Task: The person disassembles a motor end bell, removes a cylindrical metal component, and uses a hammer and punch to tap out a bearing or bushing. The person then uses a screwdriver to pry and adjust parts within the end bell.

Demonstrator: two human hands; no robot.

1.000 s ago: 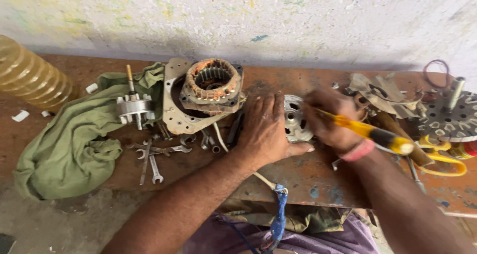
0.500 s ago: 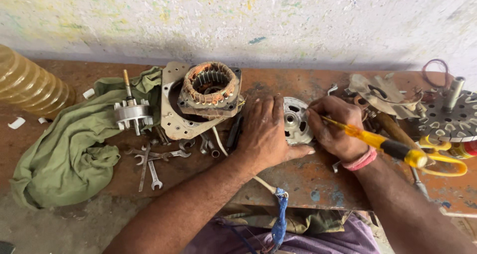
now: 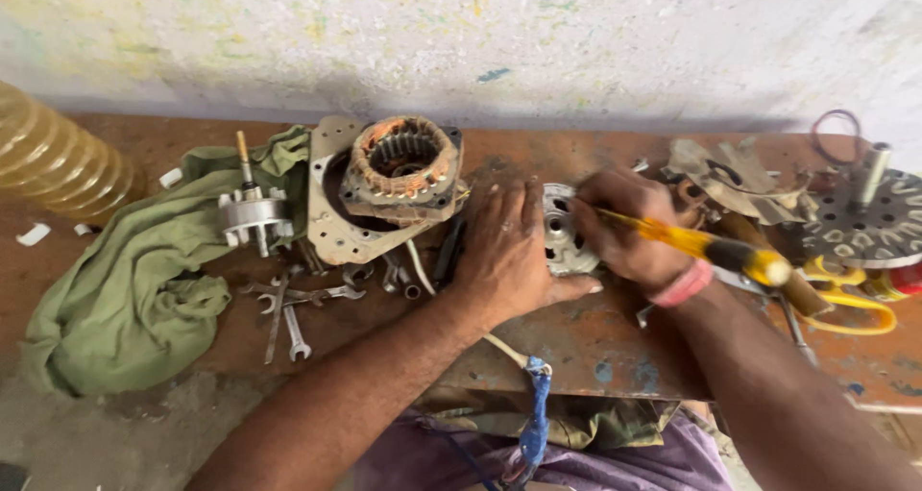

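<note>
My left hand (image 3: pixel 509 251) lies flat on the rusty bench (image 3: pixel 615 347), its fingers pressing on the left side of a round grey metal motor cover (image 3: pixel 560 230). My right hand (image 3: pixel 629 232) grips a screwdriver with a yellow and black handle (image 3: pixel 715 249). The handle slants down to the right and the tip end is hidden behind my fingers at the cover.
A copper-wound stator on a metal plate (image 3: pixel 394 179) sits left of my hands, with several spanners (image 3: pixel 293 304) below it, a rotor with shaft (image 3: pixel 252 212) and a green cloth (image 3: pixel 134 280). A slotted metal disc (image 3: pixel 869 224) and yellow scissors (image 3: pixel 850 304) lie at the right.
The view has shifted slightly. My right hand has moved the screwdriver closer over the cover; my left hand stays pressed on it.
</note>
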